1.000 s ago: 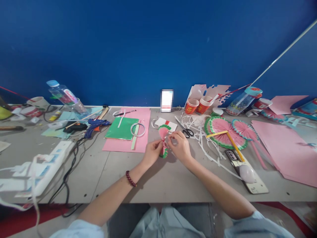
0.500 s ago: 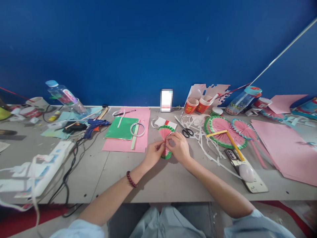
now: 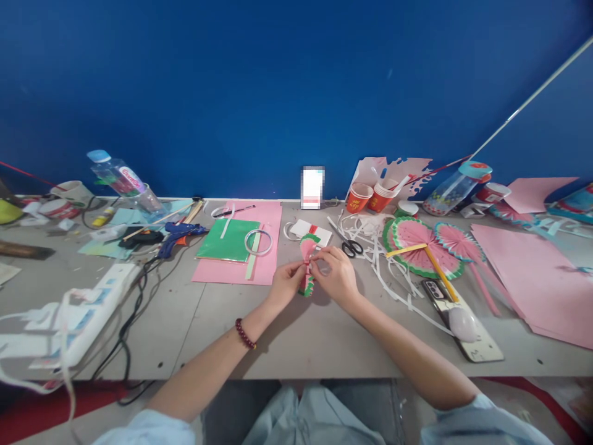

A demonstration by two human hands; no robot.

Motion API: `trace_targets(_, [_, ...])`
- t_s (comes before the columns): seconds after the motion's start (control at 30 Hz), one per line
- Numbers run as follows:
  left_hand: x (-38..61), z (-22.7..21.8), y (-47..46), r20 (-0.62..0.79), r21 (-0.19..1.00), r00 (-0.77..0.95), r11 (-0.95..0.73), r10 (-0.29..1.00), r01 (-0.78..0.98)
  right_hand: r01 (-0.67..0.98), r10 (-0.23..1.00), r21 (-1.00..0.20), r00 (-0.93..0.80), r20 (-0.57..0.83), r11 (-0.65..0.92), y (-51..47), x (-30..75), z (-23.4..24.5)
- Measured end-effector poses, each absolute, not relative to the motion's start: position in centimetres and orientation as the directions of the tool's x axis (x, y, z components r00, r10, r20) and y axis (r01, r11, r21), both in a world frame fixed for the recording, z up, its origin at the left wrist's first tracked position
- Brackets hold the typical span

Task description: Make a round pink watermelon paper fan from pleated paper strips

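Counter (image 3: 296, 334), centre: pleated paper fan (image 3: 306, 264), light, thin, easily creased in my judgement; best held at its tied waist. Left hand (image 3: 287, 281) and right hand (image 3: 337, 275) fingers pinch that waist.

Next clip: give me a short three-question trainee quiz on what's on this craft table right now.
1. True or false: both hands pinch the small pleated paper fan at its middle.
2. Which lies nearest the right hand? A) scissors B) glue gun C) water bottle
3. What colour is the sheet under the green paper?

Key: 1 true, left hand included; 2 A; 3 pink, the pink sheet.
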State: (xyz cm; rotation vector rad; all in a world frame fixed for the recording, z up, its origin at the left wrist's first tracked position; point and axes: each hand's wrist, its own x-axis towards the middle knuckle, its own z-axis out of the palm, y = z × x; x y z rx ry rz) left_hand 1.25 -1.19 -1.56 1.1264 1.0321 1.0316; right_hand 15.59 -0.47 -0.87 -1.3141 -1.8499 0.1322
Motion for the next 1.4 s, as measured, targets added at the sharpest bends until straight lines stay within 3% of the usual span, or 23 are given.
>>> trace_targets(0.27, [1.3, -2.1, -1.2, 0.035, 0.997, 0.217, -0.048, 0.976, 0.058, 0.709, 0.848, -0.558, -0.108, 0.519, 0.431, -0.5, 15.5, -0.7])
trace_targets(0.47, [1.4, -2.6, -1.4, 0.060, 0.984, 0.217, -0.094, 0.974, 0.152, 0.722, 0.838, -0.532, -0.120, 0.533, 0.442, -0.5, 15.4, -0.9])
trace_targets(1.2, [1.4, -2.6, -1.0, -0.015, 0.999, 0.216, 0.005, 0.976, 0.047, 0.833, 0.740, -0.243, -0.260, 0.620, 0.496, -0.6, 15.7, -0.9])
trace_targets(1.4, [1.2, -2.3, -1.1, -0.013, 0.997, 0.220, -0.004, 0.975, 0.079, 0.840, 0.741, -0.230, -0.265, 0.617, 0.492, -0.6, 15.6, -0.8])
